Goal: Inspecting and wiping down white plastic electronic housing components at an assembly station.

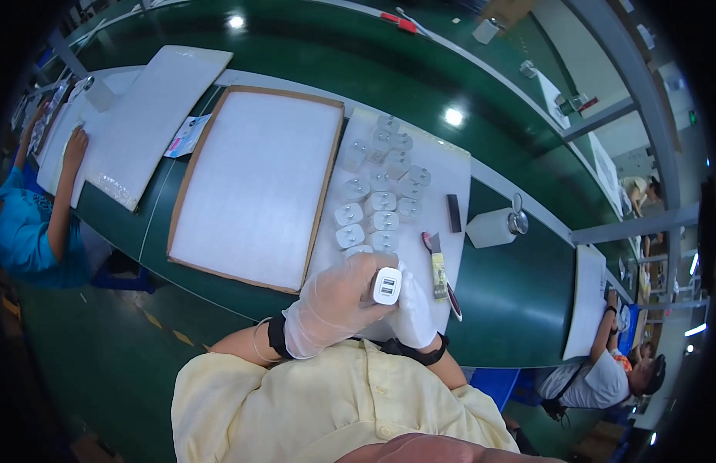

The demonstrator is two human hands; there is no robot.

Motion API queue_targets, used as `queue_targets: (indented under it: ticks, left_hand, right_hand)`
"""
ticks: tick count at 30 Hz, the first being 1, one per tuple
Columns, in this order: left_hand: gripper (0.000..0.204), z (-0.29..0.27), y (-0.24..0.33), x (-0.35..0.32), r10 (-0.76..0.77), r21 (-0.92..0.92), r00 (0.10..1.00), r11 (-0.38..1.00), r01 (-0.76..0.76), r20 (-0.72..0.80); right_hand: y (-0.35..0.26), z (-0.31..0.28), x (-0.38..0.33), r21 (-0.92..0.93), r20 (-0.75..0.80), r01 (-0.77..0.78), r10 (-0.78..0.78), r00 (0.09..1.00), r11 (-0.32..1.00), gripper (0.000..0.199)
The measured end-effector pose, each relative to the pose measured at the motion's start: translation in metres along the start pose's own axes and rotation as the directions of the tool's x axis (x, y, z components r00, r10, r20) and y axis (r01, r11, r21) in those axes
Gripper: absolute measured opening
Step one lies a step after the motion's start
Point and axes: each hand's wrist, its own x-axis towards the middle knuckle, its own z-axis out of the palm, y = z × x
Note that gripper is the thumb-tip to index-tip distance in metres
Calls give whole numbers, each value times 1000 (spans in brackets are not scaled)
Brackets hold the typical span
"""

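Observation:
My left hand (332, 303), in a thin white glove, grips a small white charger plug (387, 285) with two ports facing up. My right hand (414, 311), also gloved, sits just behind and under the plug, fingers curled beside it; whether it grips the plug I cannot tell. Both hands hover at the near end of a white mat (447, 174). Several more white plugs (379, 194) lie in rows on that mat just beyond my hands.
A brown-framed tray with a white foam sheet (257, 181) lies left of the mat. A brush (436, 266), a small black block (453, 213) and a white dispenser bottle (493, 227) sit to the right. Other people work at the left (34, 224) and right (604, 370).

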Motion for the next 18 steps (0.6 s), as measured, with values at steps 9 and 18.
queue_targets:
  ticks: [9,18]
  left_hand:
    - [58,-1,4,6,-51,-99,987,993,66,155]
    - [63,-56,-8,14,-221,-169,973,958,230,71]
  right_hand:
    - [-20,-13,1,435,178,-355,307,935,828,46]
    - [-93,-90,168,-914,-44,46,-212,976,403,24]
